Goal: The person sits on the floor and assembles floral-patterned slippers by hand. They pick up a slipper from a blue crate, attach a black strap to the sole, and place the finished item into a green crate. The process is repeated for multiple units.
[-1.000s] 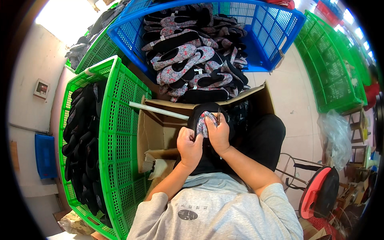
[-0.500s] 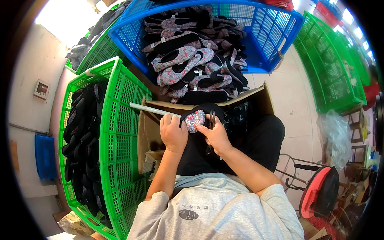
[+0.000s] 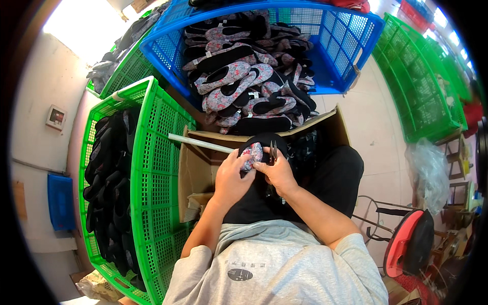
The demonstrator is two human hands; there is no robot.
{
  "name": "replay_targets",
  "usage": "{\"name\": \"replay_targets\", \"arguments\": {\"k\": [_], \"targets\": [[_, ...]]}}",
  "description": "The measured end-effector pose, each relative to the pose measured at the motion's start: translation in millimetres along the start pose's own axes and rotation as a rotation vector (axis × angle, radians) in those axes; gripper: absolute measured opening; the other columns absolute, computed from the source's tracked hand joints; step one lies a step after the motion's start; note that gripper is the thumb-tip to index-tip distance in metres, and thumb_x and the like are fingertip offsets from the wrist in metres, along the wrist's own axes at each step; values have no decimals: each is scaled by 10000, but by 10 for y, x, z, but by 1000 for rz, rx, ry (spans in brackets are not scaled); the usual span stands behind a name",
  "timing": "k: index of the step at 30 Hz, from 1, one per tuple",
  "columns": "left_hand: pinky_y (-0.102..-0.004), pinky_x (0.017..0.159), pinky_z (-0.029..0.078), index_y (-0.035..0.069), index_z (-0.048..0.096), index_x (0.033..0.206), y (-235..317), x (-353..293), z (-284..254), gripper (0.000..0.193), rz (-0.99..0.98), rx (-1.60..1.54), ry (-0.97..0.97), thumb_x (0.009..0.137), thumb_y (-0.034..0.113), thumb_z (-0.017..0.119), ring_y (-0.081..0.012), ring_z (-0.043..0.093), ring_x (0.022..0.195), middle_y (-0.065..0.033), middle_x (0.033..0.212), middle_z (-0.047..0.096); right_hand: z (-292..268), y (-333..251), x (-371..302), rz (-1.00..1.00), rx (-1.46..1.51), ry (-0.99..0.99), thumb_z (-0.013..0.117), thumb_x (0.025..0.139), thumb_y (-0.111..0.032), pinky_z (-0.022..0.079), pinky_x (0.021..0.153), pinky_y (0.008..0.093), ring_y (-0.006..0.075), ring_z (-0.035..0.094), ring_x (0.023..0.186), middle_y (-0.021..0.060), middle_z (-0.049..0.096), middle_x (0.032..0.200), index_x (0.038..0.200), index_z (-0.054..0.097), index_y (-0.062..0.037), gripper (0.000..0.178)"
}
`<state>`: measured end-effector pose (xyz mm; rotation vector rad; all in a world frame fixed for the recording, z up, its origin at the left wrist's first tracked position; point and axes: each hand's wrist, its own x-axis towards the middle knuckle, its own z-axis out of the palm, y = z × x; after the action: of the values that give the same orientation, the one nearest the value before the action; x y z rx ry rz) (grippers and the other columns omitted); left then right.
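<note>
A slipper (image 3: 251,153) with a red-and-grey floral upper and black edging is held over my lap. My left hand (image 3: 232,179) has its fingers bent onto the slipper's left side, thumb against the patterned part. My right hand (image 3: 279,176) pinches the right side with its thumb and also carries a pair of dark scissors (image 3: 273,151), blades pointing away from me. A white tube (image 3: 199,142) slants from the upper left down to the slipper by my left fingers. Its near end is hidden there.
Just beyond my lap stands an open cardboard box (image 3: 195,165). A blue crate (image 3: 373,30) past it holds many floral slippers (image 3: 231,76). On my left, a green crate (image 3: 160,168) holds dark slippers (image 3: 114,178). Green crates (image 3: 422,86) and a red-and-black seat (image 3: 406,244) are at right.
My left hand has shifted right and toward me, off the tube side, its fingers now over the slipper's patterned part. The right hand stays on the slipper with the scissors.
</note>
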<state>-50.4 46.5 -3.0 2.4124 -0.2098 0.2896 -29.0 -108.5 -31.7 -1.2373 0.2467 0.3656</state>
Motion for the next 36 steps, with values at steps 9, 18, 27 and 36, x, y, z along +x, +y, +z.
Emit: {"name": "replay_targets", "arguments": {"k": [9,18,27,36], "targets": [[-456,1040,440,65,655,1249,38,-26,6,498,71,174,-105,790,226,765,-426,522,1246,-306,1361,504,-28,-85,-65,39,102,-35,797,837,-113,429,528,202,48,537,681,8,614,902,1257,527,3,512],[-446,1061,426,61,694,1194,130,24,-89,449,64,198,-169,792,245,774,-414,512,1279,-286,1381,509,-81,-122,-105,61,15,-43,817,821,-155,444,574,207,55,537,708,5,605,909,1278,517,2,569],[-442,1047,437,64,706,1166,157,-47,-47,436,60,201,-152,782,260,776,-411,513,1263,-283,1358,517,-273,-40,-67,-129,-166,-17,731,889,-119,507,671,238,77,597,756,34,635,948,1232,583,11,395],[-460,1000,462,58,709,1135,148,-153,83,451,215,148,-31,714,174,823,-426,555,1179,-267,1309,548,-598,-309,-4,-501,-542,66,710,863,-77,537,726,306,161,645,805,71,709,1014,1135,628,-48,286]]}}
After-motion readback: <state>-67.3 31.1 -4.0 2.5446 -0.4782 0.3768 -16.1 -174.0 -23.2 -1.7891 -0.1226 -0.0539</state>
